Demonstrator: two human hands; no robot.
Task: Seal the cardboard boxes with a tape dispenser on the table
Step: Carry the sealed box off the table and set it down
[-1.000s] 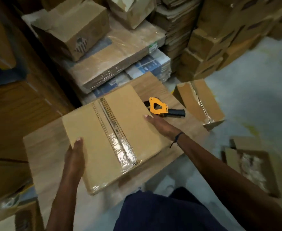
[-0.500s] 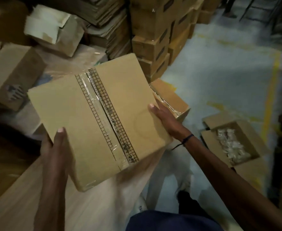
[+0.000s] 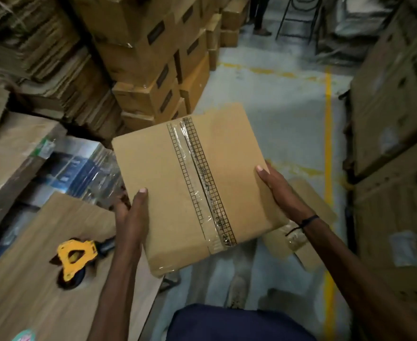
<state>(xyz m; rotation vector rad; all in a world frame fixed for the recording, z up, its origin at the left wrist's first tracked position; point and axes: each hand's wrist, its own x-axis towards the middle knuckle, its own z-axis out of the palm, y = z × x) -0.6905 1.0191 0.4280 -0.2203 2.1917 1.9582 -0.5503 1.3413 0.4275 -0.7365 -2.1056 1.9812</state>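
While both hands grip the taped box (image 3: pixel 190 183), stacked cartons (image 3: pixel 153 60) flank grey floor (image 3: pixel 288 107) beyond the wooden table (image 3: pixel 30 303).

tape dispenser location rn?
Head view, lower left: the yellow tape dispenser lies on the wooden table, just left of the left hand, which holds the taped box.
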